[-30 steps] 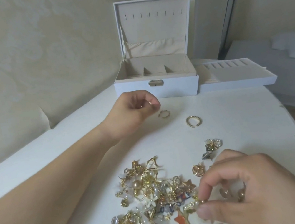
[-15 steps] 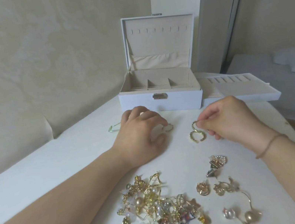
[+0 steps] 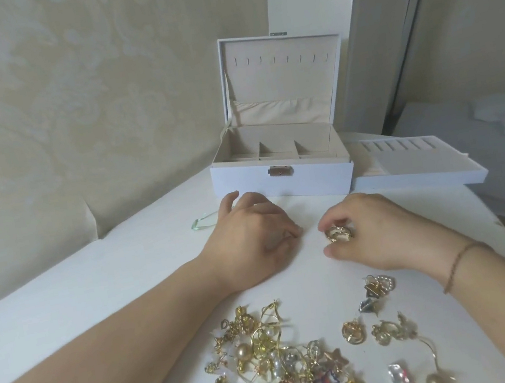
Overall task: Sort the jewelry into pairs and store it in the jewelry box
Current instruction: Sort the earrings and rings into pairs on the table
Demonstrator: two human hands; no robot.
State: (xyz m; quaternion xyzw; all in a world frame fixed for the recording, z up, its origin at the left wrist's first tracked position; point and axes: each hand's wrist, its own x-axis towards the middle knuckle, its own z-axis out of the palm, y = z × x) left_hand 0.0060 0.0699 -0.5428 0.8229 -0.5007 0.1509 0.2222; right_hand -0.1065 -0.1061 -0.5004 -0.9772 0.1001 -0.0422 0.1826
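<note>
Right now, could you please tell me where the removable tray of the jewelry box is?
In the head view, the tray lies on the table's far right, directly beside the open jewelry box, beyond the right hand.

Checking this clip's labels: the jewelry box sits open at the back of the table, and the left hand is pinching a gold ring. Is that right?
Not quite. In the head view the right hand pinches the gold ring, not the left hand, whose grip is hidden. The jewelry box does sit open at the back of the table.
</note>
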